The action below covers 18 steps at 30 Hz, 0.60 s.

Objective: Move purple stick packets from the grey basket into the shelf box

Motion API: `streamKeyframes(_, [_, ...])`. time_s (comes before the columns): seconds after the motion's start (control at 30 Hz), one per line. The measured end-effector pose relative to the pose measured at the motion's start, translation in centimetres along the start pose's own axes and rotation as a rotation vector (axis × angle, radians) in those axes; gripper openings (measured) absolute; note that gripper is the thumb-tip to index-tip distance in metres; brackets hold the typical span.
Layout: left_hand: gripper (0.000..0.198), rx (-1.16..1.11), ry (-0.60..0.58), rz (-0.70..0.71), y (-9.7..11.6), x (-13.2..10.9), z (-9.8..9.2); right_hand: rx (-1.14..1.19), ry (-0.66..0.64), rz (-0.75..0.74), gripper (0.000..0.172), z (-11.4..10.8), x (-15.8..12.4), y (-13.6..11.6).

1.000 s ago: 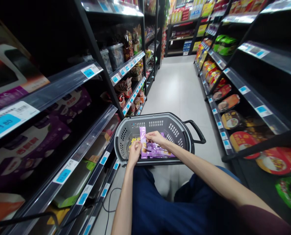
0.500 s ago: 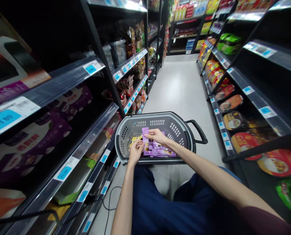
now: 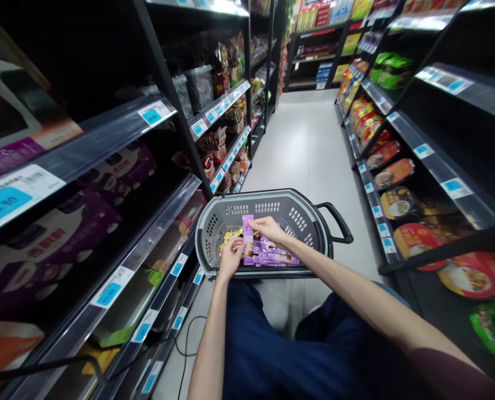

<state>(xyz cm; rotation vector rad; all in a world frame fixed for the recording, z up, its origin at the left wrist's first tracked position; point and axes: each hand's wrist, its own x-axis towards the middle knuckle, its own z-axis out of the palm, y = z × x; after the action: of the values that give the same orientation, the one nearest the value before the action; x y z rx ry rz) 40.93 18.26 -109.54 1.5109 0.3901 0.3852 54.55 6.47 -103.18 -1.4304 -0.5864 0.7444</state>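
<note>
Item: one purple sachet [image 3: 248, 250], upright, at the centre of the frame, raised in front of the basket's contents.

Hands, two. We pinch the sachet's upper right edge between the thumb and fingers of the right hand [image 3: 268, 229]. The left hand [image 3: 231, 258] has curled fingers at the lower left edge; whether they grip or merely touch, we cannot tell.

Handling note: we judge a light pinch on the edges best, the face flat and uncovered, the wrapper uncreased, with the left fingers steadying the lower end.

Basket [image 3: 251, 200], grey, one, below centre, before our knees; one black handle [image 3: 343, 223] visible at its right end.

Contents: purple packets [image 3: 274, 256], several, overlapping beyond a sure count; yellow packets [image 3: 230, 235], likewise uncounted, partly hidden by the left hand.

Surroundings: clear tubs [image 3: 200, 86], two, upper left of centre; large purple packs [image 3: 51, 239], at least two, at left; black cable [image 3: 184, 353], lower left.
</note>
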Motion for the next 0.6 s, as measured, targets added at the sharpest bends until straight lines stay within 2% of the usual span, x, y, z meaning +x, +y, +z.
streamKeyframes(0.13, [0.032, -0.011, 0.021, 0.000, 0.2, -0.1, 0.1, 0.023, 0.066, -0.016, 0.053, -0.3, 0.2, -0.1])
streamKeyframes(0.3, [0.034, 0.014, -0.049, -0.002, 0.4, -0.2, 0.3, 0.050, 0.192, -0.036, 0.053, -1.4, 0.7, -0.3])
streamKeyframes(0.47, [0.034, 0.058, -0.071, 0.025, 0.4, -0.2, 0.4, 0.093, 0.247, -0.024, 0.055, -2.0, 0.9, -0.4])
streamKeyframes(0.6, [0.031, 0.076, -0.063, 0.056, 0.3, -0.1, 0.3, 0.112, 0.238, -0.019, 0.057, -2.0, 0.9, -0.3])
